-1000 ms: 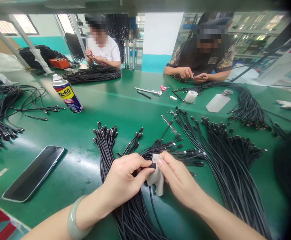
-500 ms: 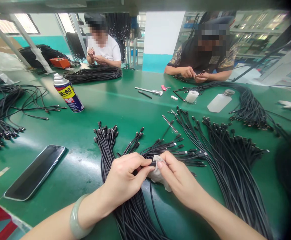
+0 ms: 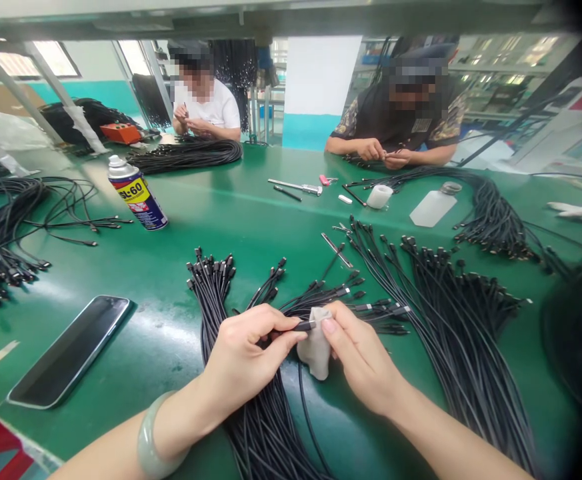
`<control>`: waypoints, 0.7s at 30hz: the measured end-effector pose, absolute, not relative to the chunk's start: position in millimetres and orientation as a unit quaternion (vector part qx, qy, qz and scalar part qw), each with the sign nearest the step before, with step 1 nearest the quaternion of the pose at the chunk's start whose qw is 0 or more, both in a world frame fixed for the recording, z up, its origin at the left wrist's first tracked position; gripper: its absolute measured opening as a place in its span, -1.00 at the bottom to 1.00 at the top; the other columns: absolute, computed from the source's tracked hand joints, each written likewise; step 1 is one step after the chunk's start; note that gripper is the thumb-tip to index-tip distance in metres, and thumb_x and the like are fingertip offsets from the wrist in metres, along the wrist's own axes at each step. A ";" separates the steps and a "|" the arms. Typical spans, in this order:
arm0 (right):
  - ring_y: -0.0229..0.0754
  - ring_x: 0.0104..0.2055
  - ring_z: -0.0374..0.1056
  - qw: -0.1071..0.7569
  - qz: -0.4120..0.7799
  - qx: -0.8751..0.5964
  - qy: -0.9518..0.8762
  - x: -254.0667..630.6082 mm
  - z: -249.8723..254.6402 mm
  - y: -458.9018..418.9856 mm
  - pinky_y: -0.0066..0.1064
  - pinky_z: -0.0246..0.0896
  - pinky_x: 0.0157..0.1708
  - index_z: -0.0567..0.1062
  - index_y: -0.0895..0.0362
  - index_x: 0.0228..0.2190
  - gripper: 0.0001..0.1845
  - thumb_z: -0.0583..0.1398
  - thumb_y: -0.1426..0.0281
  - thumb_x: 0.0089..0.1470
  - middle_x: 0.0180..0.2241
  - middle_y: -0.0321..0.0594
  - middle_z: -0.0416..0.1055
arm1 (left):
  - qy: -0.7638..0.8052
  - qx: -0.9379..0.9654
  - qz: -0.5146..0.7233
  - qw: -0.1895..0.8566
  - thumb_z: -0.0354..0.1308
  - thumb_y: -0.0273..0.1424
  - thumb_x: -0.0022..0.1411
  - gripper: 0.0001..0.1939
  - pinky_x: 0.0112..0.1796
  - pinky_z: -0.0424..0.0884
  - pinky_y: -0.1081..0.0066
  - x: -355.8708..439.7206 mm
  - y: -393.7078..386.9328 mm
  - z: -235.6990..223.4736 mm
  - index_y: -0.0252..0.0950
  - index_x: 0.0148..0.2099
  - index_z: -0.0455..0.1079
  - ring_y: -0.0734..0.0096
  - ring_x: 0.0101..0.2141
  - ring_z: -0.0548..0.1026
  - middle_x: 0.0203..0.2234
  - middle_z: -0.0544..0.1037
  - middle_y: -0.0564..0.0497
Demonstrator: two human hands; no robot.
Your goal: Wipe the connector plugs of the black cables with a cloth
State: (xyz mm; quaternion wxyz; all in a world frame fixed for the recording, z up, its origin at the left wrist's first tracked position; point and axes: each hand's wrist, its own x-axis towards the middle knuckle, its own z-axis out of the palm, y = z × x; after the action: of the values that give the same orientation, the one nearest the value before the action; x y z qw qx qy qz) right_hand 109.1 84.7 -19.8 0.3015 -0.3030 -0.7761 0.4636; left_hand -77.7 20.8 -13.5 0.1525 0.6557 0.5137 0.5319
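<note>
In the head view, the person's left hand [image 3: 243,353] is clenched around a slim black cable connector [image 3: 303,327], whose small metal tip points toward the right hand. The right hand [image 3: 363,353] grasps a crumpled pale grey cloth [image 3: 315,353] between thumb and fingers, pressing it against the connector's tip. A pale green bangle [image 3: 151,447] circles the left wrist. Directly beneath both hands runs a thick bundle of black cables [image 3: 265,427], its connector ends splayed upward on a green work table [image 3: 211,227]. Using that bundle as the landmark, a second fan of black cables [image 3: 451,320] lies just to its right, and a black smartphone [image 3: 68,351] rests face up to its left. Farther left of the bundle stand a blue-and-yellow spray can [image 3: 138,197] and a loose tangle of black cables [image 3: 5,227]. Beyond the bundle, toward the far side of the table, lie a slim metal tool [image 3: 295,187], a white roll of tape [image 3: 379,197] and a translucent plastic bottle [image 3: 433,207]. Past these, two co-workers sit facing the camera: one in a white T-shirt [image 3: 201,100] behind a coiled black cable bundle [image 3: 185,155], and one in a dark patterned shirt [image 3: 401,113], with both hands working at a small item.
</note>
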 end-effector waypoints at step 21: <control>-0.24 -0.43 0.08 0.253 0.526 -0.346 -0.734 105.1 -16.9 81.3 -0.41 -0.01 -0.43 0.20 0.07 -0.43 -0.63 -0.01 0.14 0.38 -0.47 -0.39 0.11 | 0.493 0.684 0.527 0.107 0.30 -0.58 0.17 -0.91 -0.37 0.51 0.56 -75.2 23.6 -16.9 -0.32 -0.28 0.53 0.49 -0.44 0.58 -0.44 0.63 0.03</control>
State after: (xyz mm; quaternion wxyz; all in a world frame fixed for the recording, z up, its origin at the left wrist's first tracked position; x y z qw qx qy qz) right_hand 105.1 81.3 -16.9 0.2534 -0.3465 -0.7342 0.5259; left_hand -75.2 23.6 -16.9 0.1068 0.6843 0.4925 0.5270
